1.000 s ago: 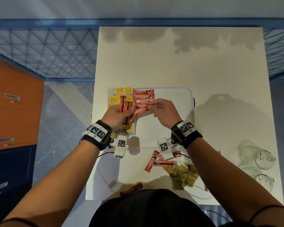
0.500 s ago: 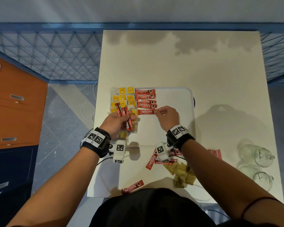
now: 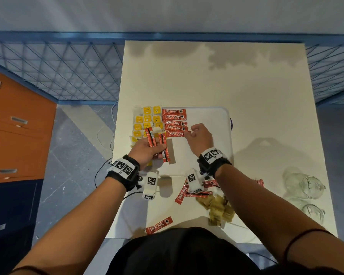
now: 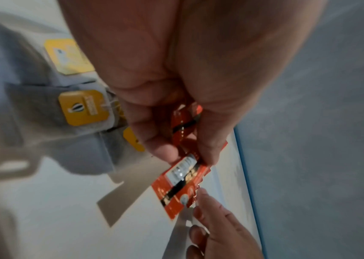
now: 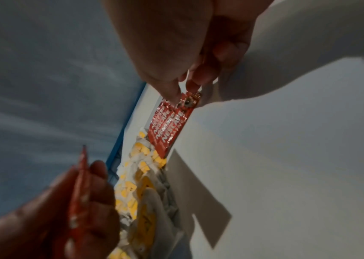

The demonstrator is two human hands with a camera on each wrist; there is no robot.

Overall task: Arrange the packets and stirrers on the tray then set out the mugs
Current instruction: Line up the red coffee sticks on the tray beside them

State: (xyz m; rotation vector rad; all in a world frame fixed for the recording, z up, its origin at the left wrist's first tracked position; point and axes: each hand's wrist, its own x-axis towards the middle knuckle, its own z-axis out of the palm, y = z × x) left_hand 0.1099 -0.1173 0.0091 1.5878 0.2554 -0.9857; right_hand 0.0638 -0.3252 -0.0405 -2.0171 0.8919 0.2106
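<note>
Red coffee packets lie in a neat column on the white tray, just beside the yellow tea bags that fill its left part. Your right hand pinches the right end of the lowest packet of this column between thumb and fingertip; in the right wrist view the packet lies flat on the tray under your fingers. Your left hand grips a small bunch of red packets, which stand out above and below your fist, and it hovers over the near part of the tea bags. In the left wrist view your thumb and fingers are curled round this bunch.

On the counter, near you and outside the tray, more red packets lie loose beside a heap of brown sachets. One single red packet rests at the near edge of the counter. Two glass mugs lie to your right, well apart from the tray. An orange cabinet stands on the floor at your left.
</note>
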